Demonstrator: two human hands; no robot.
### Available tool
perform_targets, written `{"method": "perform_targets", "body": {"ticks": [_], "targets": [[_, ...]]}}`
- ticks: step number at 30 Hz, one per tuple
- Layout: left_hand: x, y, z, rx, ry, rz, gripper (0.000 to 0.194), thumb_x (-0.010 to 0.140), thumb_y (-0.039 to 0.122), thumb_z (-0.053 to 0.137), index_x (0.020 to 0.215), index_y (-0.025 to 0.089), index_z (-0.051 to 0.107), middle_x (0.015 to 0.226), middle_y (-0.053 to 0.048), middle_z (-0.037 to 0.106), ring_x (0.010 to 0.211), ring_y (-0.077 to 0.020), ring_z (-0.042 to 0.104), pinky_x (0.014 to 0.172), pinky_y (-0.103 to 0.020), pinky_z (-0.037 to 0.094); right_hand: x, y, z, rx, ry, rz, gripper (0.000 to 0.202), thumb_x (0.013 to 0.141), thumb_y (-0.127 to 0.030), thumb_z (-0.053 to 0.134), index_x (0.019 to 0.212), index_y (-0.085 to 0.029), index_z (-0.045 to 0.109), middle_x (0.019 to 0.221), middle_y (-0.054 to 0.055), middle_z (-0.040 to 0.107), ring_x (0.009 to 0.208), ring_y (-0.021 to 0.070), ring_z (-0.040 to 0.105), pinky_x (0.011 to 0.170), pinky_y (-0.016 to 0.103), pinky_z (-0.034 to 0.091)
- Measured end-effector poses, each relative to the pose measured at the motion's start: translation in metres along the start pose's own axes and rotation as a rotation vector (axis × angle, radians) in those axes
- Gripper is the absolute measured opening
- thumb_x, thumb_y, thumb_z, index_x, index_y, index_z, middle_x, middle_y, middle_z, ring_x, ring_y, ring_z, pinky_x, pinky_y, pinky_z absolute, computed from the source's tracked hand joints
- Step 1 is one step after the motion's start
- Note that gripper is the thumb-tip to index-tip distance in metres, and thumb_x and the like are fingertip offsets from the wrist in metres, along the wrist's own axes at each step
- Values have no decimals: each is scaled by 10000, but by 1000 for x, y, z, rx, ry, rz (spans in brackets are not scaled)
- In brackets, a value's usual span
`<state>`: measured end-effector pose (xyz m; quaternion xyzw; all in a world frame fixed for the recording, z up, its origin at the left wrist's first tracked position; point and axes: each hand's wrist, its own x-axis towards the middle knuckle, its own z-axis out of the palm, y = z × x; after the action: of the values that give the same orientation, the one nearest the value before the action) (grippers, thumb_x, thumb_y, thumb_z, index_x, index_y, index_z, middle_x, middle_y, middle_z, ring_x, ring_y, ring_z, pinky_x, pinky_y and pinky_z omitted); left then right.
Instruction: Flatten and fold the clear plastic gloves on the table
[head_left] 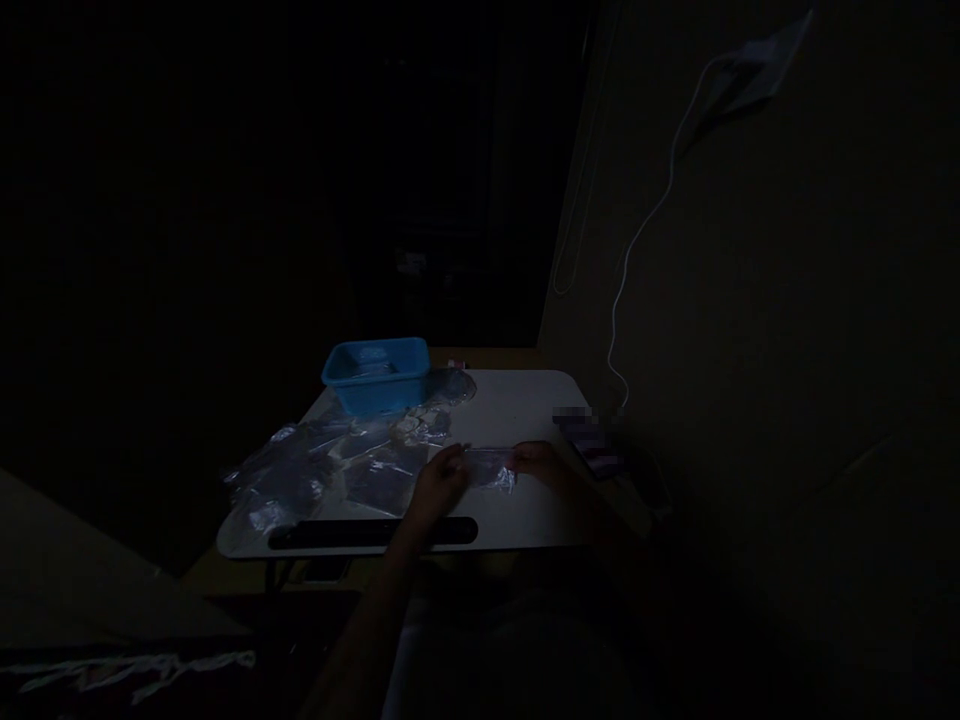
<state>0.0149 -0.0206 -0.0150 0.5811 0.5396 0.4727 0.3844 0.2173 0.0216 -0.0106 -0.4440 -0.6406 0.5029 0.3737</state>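
Note:
Between my two hands a small clear plastic bag [491, 467] is stretched just over the white table [525, 400]. My left hand [442, 480] pinches its left end, and my right hand [536, 460] grips the right end. What the bag holds, if anything, is too dark to make out. Left of my left hand lie flat clear plastic bags [382, 480] and a crumpled heap of plastic [281, 480]. Beyond them stands a blue plastic basket [386, 390] with some clear packets inside.
A black strip [337, 534] runs along the table's front edge. At the right edge lies a dark, partly blurred-out flat object [592, 445]. A white cable [626, 260] hangs from a wall outlet [765, 65]. The room is very dim.

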Motion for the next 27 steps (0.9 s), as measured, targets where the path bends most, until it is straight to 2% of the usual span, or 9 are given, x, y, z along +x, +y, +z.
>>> {"method": "perform_targets", "body": {"ticks": [3,7,12,19,27], "targets": [[-1,0,-2,84,-37,-12,326,628,341,576,868,131,640,763,-49,678,693,-165,615,576,-240,476,-4,-1,1,-19,2,-7,353,516,-473,701,594,-145,601,577,1,597,558,123,536,557,244,413],[-2,-1,-1,162,2,23,194,610,336,535,594,157,606,550,1,593,561,-133,550,490,-211,404,-7,-5,4,-111,-35,-43,289,557,-415,673,603,-144,583,578,-16,560,557,106,499,546,229,385],[-3,0,0,151,40,33,208,603,362,517,566,165,572,504,22,535,489,-105,481,454,-201,353,-12,-5,6,-231,-53,-76,212,589,-338,635,564,-144,552,570,-27,520,557,98,465,532,218,348],[-4,-1,1,122,60,-14,220,607,381,522,583,168,570,480,33,510,474,-103,468,436,-196,339,-9,5,7,-249,-18,-80,179,603,-320,619,571,-153,560,563,-30,523,542,97,460,514,213,345],[-4,-3,1,137,56,5,204,622,359,538,607,169,609,519,13,572,522,-119,521,450,-196,369,-15,-9,8,-247,-13,-75,211,609,-338,613,520,-161,540,554,-23,545,545,101,472,515,212,373]]}}
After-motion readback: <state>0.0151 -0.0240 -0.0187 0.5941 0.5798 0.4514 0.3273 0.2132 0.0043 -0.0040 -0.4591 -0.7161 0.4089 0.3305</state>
